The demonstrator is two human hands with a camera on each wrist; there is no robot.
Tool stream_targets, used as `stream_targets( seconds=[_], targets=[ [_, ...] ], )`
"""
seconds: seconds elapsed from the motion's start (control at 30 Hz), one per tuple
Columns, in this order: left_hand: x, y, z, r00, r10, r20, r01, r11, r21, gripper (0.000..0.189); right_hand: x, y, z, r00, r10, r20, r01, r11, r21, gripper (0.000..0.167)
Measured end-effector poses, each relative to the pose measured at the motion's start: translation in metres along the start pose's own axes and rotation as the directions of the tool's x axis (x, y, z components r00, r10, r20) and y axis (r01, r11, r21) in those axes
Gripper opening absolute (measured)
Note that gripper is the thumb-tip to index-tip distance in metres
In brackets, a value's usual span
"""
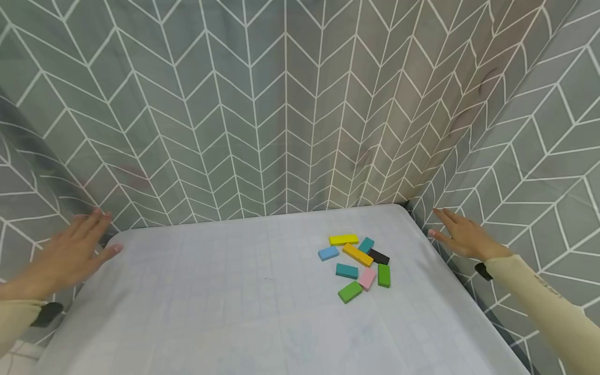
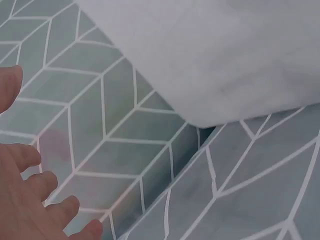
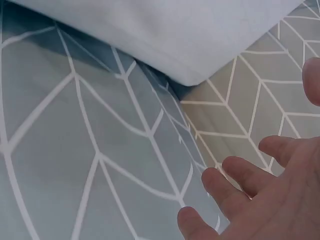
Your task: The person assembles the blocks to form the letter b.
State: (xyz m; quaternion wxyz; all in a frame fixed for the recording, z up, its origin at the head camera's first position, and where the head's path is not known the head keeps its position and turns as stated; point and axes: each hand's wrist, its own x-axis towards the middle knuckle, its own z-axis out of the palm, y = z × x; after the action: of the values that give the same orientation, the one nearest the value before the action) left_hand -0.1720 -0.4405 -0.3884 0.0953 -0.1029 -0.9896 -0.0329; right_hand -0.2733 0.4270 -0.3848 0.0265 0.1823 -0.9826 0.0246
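My left hand point(image 1: 77, 250) is held out near the table's left edge, fingers extended and holding nothing. Past the right edge, my right hand point(image 1: 464, 235) is likewise stretched out with nothing in it. Both wrist views show spread fingers near a table corner. Between the hands, right of the table's middle, lies a loose group of small blocks: yellow point(image 1: 344, 239), orange point(image 1: 358, 254), light blue point(image 1: 328, 253), black point(image 1: 378, 257), pink point(image 1: 367, 278), two teal, one being the lower teal block point(image 1: 347, 271), and two green, one being the lower green block point(image 1: 350, 292). Neither hand touches them.
A white cloth covers the table point(image 1: 211, 291). Grey curtains point(image 1: 267, 104) with white chevron lines hang behind it, and a similar curtain point(image 1: 553, 172) stands along the right side. Dark bands point(image 1: 483, 271) sit on the wrists.
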Motion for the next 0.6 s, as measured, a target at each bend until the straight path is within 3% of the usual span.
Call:
stream_targets(
  seconds=[0.17,0.27,0.4,0.6],
  targets=[
    [0.000,0.011,0.018,0.999,0.041,0.025,-0.041,0.999,0.002,0.082,0.002,-0.003,0.016,1.000,0.000,0.000,0.000,1.000,0.029,0.073],
    [-0.004,0.030,0.038,0.996,0.040,0.076,-0.036,0.998,-0.053,0.082,0.002,-0.012,0.032,1.000,0.008,0.021,-0.009,0.998,0.070,0.074],
    [-0.008,0.071,0.070,0.988,0.035,0.149,-0.015,0.991,-0.136,0.083,0.004,-0.031,0.055,0.999,-0.019,0.039,0.014,0.994,0.111,0.073],
    [-0.005,0.146,0.111,0.983,0.122,0.138,-0.088,0.968,-0.236,0.077,0.008,-0.077,0.088,0.997,-0.057,0.050,0.048,0.982,0.181,0.073]
  ],
)
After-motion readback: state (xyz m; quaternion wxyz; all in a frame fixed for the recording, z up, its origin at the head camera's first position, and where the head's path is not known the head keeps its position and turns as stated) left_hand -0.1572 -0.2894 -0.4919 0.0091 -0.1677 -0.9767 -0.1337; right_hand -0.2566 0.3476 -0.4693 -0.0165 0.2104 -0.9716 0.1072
